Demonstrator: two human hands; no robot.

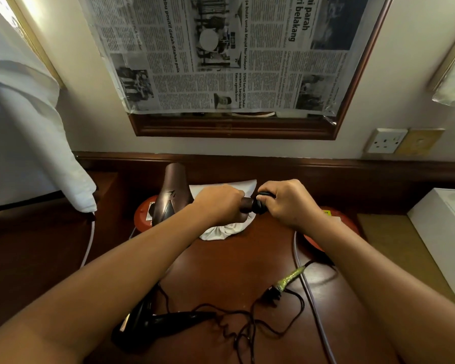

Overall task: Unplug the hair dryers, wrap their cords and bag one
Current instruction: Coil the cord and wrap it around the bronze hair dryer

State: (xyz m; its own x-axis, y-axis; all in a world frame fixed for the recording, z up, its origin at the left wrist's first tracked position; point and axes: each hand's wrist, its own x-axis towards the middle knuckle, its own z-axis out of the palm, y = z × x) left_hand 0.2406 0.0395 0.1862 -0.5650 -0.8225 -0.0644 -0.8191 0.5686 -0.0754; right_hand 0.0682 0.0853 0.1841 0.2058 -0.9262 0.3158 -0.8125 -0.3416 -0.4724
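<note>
Two dryers on desk [247,258]: left hand [221,203] grips brown dryer [172,195] handle, right hand [286,202] clenches black cord coil [260,203] at handle end; black dryer [153,324] near, cord tangled. Risk: coil springs loose if right-hand grip slackens

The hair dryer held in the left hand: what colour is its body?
Metallic brown with a small dark logo, on the hair dryer gripped by the left hand; head view.
</note>
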